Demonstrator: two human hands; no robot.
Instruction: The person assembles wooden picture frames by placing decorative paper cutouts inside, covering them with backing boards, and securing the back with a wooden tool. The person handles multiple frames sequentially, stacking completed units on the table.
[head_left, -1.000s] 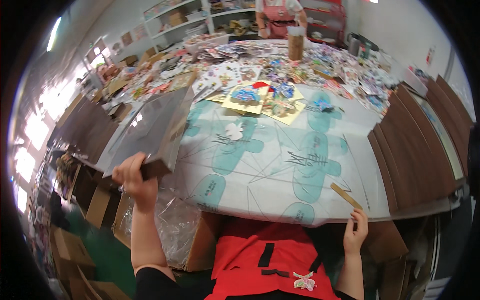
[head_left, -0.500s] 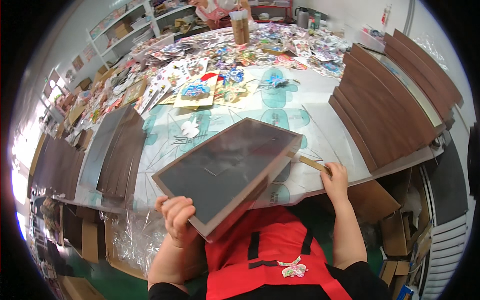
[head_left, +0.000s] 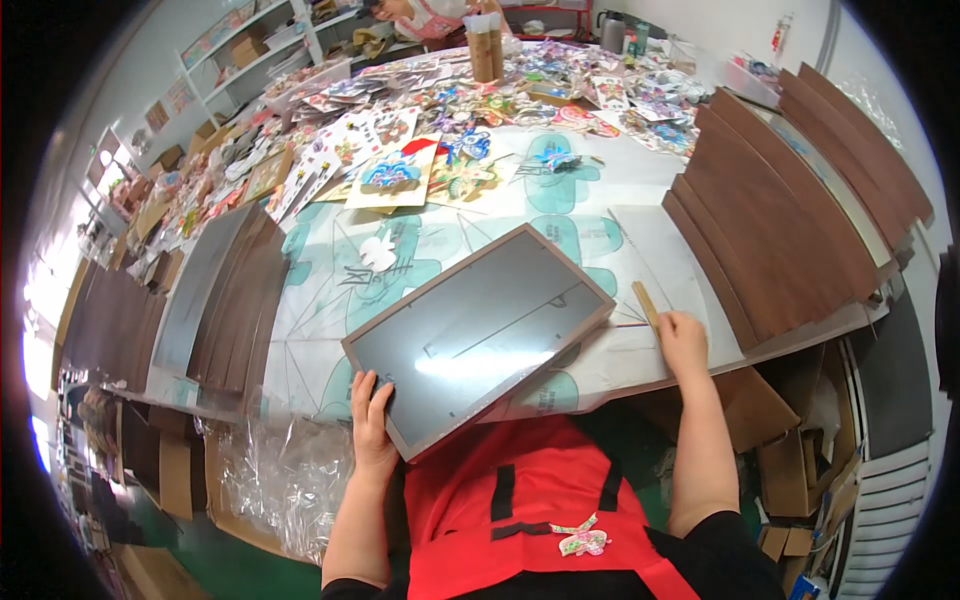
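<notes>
A shallow rectangular picture frame with brown edges and a dark glossy panel lies tilted in front of me, over the table's near edge. My left hand is closed on its lower left corner, thumb on the panel and fingers at the outer side. A light streak reflects across the panel. To the right of the frame and apart from it, my right hand grips a thin, flat, yellowish-brown strip that points up and away. A white flower-shaped cutout lies on the table beyond the frame.
Brown frames stand in a row at the right; more frames stand at the left. Colourful paper cutouts are heaped across the far table. A co-worker leans in at the far side. Cardboard boxes sit below the table edge.
The frame has swung slightly right and its panel now catches light. My left hand has shifted right with it. My right hand moved slightly right, and the strip turned from sideways to more upright.
</notes>
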